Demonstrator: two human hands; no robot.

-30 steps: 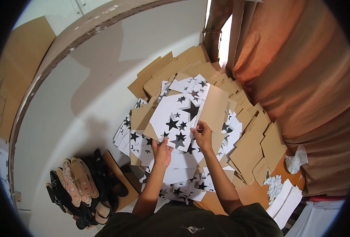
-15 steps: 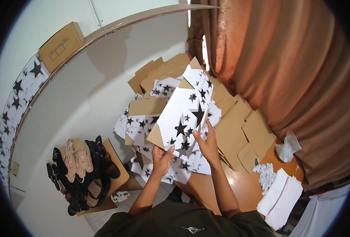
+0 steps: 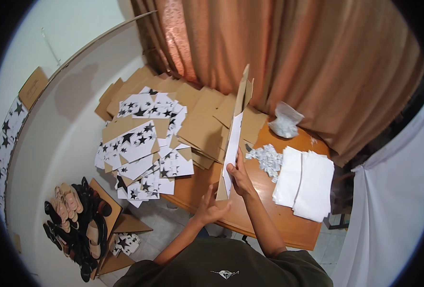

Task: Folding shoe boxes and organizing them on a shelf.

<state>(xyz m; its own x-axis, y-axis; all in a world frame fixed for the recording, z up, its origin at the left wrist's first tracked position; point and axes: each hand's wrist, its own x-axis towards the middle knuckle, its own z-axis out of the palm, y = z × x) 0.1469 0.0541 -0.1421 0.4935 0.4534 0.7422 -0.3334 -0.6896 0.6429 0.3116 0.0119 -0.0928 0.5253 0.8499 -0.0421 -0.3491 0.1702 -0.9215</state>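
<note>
Star-less white-and-brown carton (image 3: 232,146), centre frame, near edge-on, long axis near upright; right hand (image 3: 242,181) grips lower right, nearer; left hand (image 3: 211,210) open beside lower end, contact unclear.

Indoor light, moderate and uneven. The curtain (image 3: 312,62) glows orange in one patch at upper left, where light seems to filter through; the rest falls off to brown. A soft-edged shadow (image 3: 75,91) lies on the pale wall (image 3: 114,62). White sheets (image 3: 288,177) and the white strip of the carton (image 3: 231,150) are the brightest tones near centre; the table (image 3: 291,232) shows a faint sheen. Shoes (image 3: 97,232) and shirt (image 3: 188,263) sink toward black, with little detail. Fisheye distortion: the wall's top edge bows into an arc, corners go black, bluish fringe at left rim. Fine texture is soft; star prints (image 3: 128,137) keep strong contrast.
</note>
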